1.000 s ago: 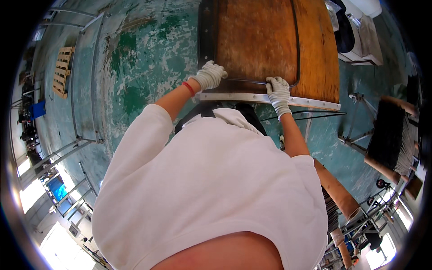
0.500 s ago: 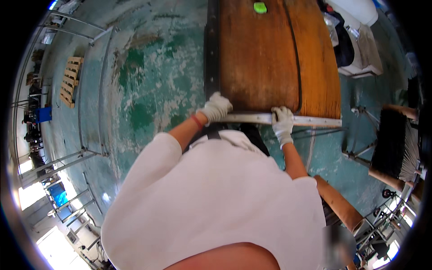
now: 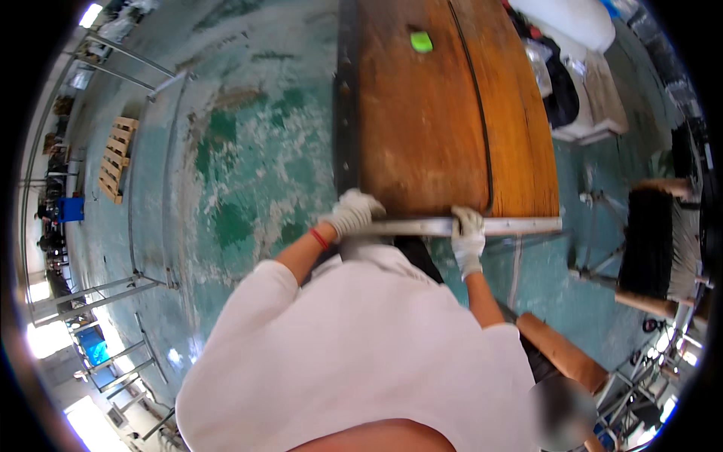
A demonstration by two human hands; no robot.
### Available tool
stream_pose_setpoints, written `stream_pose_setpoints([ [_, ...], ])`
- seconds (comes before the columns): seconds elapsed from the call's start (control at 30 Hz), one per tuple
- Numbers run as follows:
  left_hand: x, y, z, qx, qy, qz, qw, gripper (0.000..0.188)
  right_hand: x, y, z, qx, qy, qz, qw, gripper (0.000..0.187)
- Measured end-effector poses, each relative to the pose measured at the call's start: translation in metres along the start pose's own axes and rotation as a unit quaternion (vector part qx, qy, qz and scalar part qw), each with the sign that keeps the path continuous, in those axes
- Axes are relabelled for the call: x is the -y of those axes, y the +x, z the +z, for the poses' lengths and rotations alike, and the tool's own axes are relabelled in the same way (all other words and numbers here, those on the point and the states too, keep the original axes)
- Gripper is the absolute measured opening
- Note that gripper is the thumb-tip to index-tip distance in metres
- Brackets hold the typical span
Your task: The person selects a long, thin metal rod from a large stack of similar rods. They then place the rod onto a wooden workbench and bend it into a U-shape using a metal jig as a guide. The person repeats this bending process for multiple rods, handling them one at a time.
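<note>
A long wooden tabletop (image 3: 422,135) stretches away in front of me, with a silvery metal edge bar (image 3: 523,225) along its near end. My left hand (image 3: 352,213), in a whitish knit glove, is closed round the near left corner, where the bar meets a black side strip (image 3: 346,113); its fingertips are partly hidden. My right hand (image 3: 468,237), gloved alike, hooks its fingers over the bar farther right. A black cord (image 3: 479,105) runs lengthwise along the wood. Farther up lies a small bright green object (image 3: 421,41), too small to name.
A wooden pallet (image 3: 117,158) and metal frames (image 3: 154,279) stand on the worn green floor at left. To the right are a rack with a black roll (image 3: 648,241) and a white wrapped roll (image 3: 572,22). A brown cardboard tube (image 3: 561,352) lies behind my right arm.
The tabletop and both hands sit lower in the view, and the table has shifted slightly left. Both hands stay on the metal edge bar.
</note>
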State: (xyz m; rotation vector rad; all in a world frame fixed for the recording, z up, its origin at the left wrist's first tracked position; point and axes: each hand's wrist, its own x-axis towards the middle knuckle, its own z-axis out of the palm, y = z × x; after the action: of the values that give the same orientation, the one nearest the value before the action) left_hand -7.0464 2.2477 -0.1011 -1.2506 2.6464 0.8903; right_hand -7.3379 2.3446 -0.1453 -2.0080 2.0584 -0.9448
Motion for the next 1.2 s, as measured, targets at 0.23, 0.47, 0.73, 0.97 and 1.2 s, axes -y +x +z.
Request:
stream_pose_setpoints([
  [0.23,-0.02,-0.002,-0.015,-0.019,-0.045,-0.057,0.997,0.04,-0.01,-0.007,-0.018,-0.018,-0.001,0.116,0.993,0.04],
  [0.47,-0.023,-0.003,-0.002,0.041,-0.123,-0.112,0.985,0.05,0.002,-0.012,-0.022,0.022,-0.005,0.056,0.998,0.049],
  [0.73,-0.037,-0.005,0.018,-0.001,-0.056,-0.14,0.989,0.046,0.007,0.004,0.0,0.118,0.038,-0.046,0.991,0.054],
  [0.97,-0.037,0.001,0.025,-0.003,-0.016,-0.145,0.989,0.039,0.006,0.011,0.002,0.195,0.056,-0.031,0.979,0.053],
  [1.2,-0.029,-0.004,0.04,-0.117,-0.102,-0.087,0.984,0.03,0.0,0.017,0.005,0.153,0.084,-0.038,0.984,0.043],
])
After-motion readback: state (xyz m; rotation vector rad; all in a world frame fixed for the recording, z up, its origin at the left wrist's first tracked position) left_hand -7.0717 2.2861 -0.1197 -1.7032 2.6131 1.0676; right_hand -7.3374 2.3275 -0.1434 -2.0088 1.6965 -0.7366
